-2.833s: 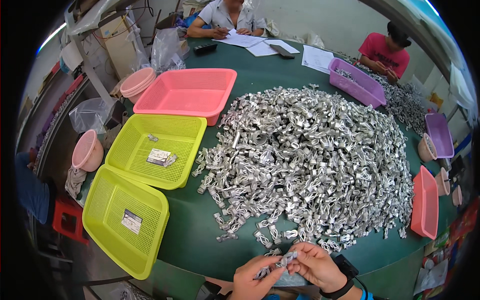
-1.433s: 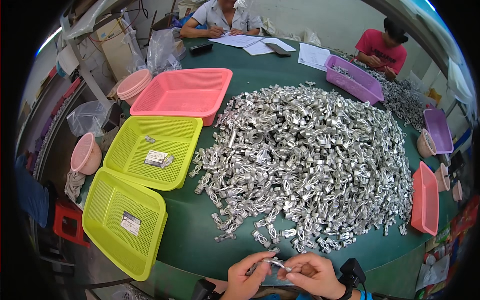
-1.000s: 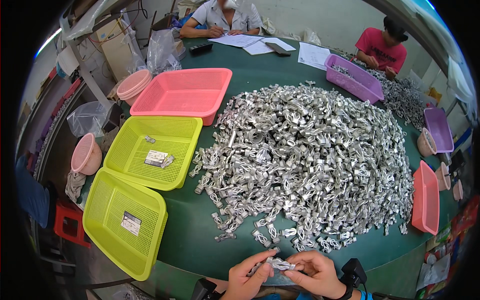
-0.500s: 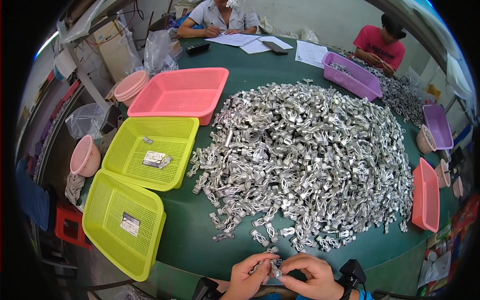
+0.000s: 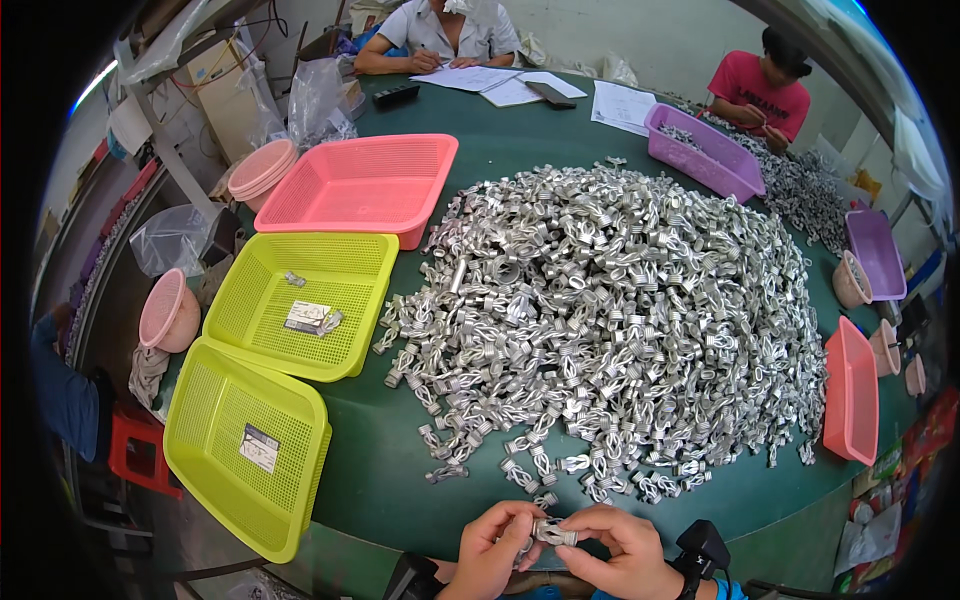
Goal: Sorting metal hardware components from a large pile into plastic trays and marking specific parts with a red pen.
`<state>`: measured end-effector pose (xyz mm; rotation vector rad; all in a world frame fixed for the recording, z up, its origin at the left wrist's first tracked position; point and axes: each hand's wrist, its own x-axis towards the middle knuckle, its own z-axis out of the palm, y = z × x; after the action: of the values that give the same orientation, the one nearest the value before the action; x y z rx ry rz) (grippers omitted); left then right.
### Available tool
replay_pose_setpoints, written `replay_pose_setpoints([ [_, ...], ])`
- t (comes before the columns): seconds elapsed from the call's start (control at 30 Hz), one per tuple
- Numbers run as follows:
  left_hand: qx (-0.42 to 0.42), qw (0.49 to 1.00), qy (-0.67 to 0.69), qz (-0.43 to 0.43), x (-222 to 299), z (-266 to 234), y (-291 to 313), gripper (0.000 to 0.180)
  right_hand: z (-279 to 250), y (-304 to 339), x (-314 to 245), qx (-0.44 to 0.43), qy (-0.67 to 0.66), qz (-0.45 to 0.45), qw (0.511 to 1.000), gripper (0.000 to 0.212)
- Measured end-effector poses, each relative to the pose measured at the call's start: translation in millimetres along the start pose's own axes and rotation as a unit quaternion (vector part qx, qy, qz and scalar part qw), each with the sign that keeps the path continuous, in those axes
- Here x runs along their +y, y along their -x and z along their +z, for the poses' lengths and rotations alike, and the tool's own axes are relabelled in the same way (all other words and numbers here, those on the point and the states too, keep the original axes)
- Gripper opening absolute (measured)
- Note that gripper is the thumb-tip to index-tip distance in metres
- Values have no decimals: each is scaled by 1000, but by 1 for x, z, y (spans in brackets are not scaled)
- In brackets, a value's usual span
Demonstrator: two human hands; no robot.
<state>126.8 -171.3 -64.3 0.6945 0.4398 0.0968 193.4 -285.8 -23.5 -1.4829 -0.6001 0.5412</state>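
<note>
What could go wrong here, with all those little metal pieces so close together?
The silvery metal piece is held between the left hand and right hand, so it might slip. If it landed in the pile of similar pieces, it could be hard to pick out. The nearer green basket seems to overhang the table, so a bump might tip it.

From my remote place, I am seeing a pale wall [image 5: 620, 28] standing behind the green table [image 5: 375, 430]. At the left, a bright light strip [image 5: 94, 87] is glowing, and lower down a red stool [image 5: 145, 430] is standing.
</note>
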Motion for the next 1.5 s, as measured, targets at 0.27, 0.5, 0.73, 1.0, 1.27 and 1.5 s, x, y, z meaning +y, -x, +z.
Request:
replay_pose_setpoints([
  [0.27, 23, 989, 149, -8, 17, 0, 5, 11, -19, -27, -1, -91, 167, -76, 979, 15],
  [0.5, 28, 964, 259, -45, 15, -15, 5, 16, -12, -77, 46, -38, 480, -177, 859, 18],
  [0.73, 27, 962, 268, -56, 30, -4, 10, 8, -23, -74, 31, -95, 469, -191, 857, 16],
  [1.0, 63, 971, -195, 125, 17, 10, 8, 17, -20, -30, 17, -108, -75, 207, 969, 19],
  [1.27, 59, 972, -169, 150, 11, 16, 2, 20, -16, -18, 15, -123, -209, 228, 943, 24],
  [1.5, 86, 970, -194, 116, 13, -2, 2, 9, -27, -50, 22, -20, 409, -135, 902, 21],
])
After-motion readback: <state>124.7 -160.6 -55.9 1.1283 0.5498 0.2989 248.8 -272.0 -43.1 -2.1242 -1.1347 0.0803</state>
